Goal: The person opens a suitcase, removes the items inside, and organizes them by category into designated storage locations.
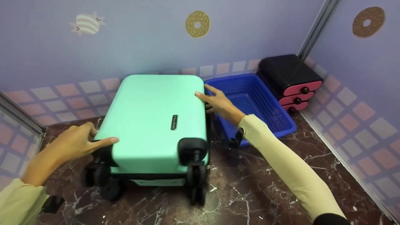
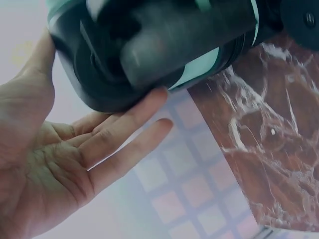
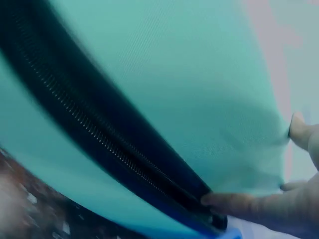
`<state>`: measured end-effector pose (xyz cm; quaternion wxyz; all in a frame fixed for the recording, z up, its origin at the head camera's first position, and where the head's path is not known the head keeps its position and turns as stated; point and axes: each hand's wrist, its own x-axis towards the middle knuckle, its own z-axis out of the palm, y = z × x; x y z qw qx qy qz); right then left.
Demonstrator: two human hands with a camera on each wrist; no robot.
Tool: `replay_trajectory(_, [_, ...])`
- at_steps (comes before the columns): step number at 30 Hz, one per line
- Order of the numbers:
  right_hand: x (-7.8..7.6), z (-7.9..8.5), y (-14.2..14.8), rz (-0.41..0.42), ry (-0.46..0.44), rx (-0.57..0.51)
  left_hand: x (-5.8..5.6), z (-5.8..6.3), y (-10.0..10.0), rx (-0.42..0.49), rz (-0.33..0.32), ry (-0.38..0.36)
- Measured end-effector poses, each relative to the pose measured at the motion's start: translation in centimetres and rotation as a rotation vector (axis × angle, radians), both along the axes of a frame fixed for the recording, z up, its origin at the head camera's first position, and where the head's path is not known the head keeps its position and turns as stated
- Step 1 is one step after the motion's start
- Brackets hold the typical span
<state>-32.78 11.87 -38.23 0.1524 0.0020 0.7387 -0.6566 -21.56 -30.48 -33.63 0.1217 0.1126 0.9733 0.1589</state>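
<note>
Lilac walls [image 1: 140,40] printed with doughnuts [image 1: 204,26] and pastel squares [image 1: 90,87] enclose a dark, veined floor [image 1: 243,193], where a person works with two bare hands. Mint-green and hard-shelled, a suitcase [image 1: 150,106] lies between both sets of fingers, its broad face turned up and its black wheels [image 1: 100,175] towards the person, one pair just beside the left fingers. Whether it bears on the floor or hangs a little above it, I cannot tell. At the left hand [image 1: 76,140], the thumb lies over the near corner of the shell while the other fingers go round the black guard [image 1: 106,151], so that corner is gripped. Across from it, the right hand [image 1: 220,101] holds the opposite edge farther up: thumb on the face, other fingers along the side with the zip [image 3: 104,139]. Just beyond the right fingers sits a blue basket [image 1: 287,130], and past that a black drawer unit [image 1: 289,70] with pink fronts

To my eye the suitcase will be stiff and bulky, awkward more than fragile; its weight depends on what is inside, which I cannot see. Smooth plastic probably slides under flat fingertips, so the guard under the left fingers and the edge beneath the right thumb seem the better holds. Wheels could swivel, so fingers do best clear of them
</note>
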Motion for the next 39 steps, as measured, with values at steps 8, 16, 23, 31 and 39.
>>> replay_trajectory(8, [-2.8,0.2,1.1,0.07,0.003,0.098,2.2,-0.9,3.2,-0.009,-0.069,0.064])
replay_trajectory(16, [1.7,0.4,2.4,0.245,0.028,0.318,3.0,-1.6,4.1,-0.029,-0.059,0.157])
replay_trajectory(23, [2.7,0.4,2.8,0.257,0.04,0.195,4.1,-1.6,4.8,-0.005,-0.039,0.201])
replay_trajectory(31, [2.0,-0.6,3.1,0.172,0.069,0.187,3.9,-1.4,5.4,0.069,-0.099,0.295])
replay_trajectory(39, [5.4,-1.9,4.8,0.126,0.136,0.145,3.3,-1.1,7.4,0.114,-0.342,0.351])
